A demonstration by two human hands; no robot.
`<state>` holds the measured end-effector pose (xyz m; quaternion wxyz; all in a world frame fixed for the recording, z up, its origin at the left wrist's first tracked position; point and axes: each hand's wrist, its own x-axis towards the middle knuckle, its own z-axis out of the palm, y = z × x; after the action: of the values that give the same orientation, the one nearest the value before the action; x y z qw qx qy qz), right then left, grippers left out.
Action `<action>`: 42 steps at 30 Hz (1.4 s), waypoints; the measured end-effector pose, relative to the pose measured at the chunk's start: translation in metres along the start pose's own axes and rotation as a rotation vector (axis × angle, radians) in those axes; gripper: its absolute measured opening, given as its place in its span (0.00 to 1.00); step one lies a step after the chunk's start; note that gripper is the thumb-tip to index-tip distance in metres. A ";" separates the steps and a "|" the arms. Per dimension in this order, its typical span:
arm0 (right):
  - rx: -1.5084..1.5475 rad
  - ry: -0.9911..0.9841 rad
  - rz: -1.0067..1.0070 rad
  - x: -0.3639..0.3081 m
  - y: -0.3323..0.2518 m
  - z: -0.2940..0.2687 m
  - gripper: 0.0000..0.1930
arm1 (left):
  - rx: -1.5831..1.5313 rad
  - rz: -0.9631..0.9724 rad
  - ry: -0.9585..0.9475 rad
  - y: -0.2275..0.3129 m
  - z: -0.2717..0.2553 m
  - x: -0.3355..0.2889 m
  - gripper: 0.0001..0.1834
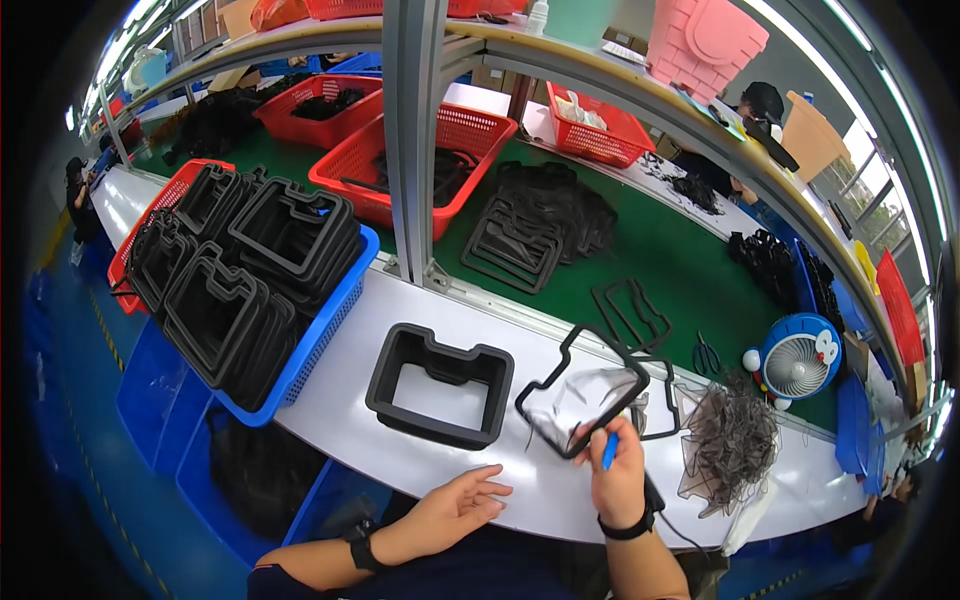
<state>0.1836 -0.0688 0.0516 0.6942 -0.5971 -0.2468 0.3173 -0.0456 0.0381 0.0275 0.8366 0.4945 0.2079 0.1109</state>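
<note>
Working at a white worktop (345, 400) under shelving (408, 140), with bare room between half-open, empty left hand (458, 510) near the edge and right hand (621, 478) gripping black frame (641, 378) and blue object (610, 451).

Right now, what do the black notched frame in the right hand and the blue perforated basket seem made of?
Black notched frame: probably matte plastic or rubber; its bars look dull. Blue perforated basket: likely smooth moulded plastic; regular holes pierce its wall.

Black frame (632, 394), white desk (545, 490) before me
At nine o'clock, my blue latticed basket (328, 328); at one, pink container (700, 45); at three, blue-and-white fan (800, 367).
</note>
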 end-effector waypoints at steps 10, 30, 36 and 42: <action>-0.751 0.172 0.068 -0.102 -0.015 -0.047 0.07 | -0.301 -0.271 0.084 -0.030 0.016 0.029 0.07; 0.020 0.428 -0.136 -0.082 0.033 -0.042 0.11 | -0.330 -0.191 0.239 -0.026 0.011 0.008 0.16; -0.371 0.980 -0.506 -0.013 -0.028 -0.267 0.09 | -0.205 -0.319 0.252 -0.014 0.008 -0.001 0.15; -1.654 0.674 -0.027 0.000 -0.063 -0.329 0.10 | -0.179 -0.276 0.128 -0.009 -0.004 -0.010 0.25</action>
<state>0.4301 -0.2952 0.0596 0.0810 -0.9655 -0.1865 -0.1627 -0.0561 0.0331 0.0202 0.8696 0.3769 0.3158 0.0445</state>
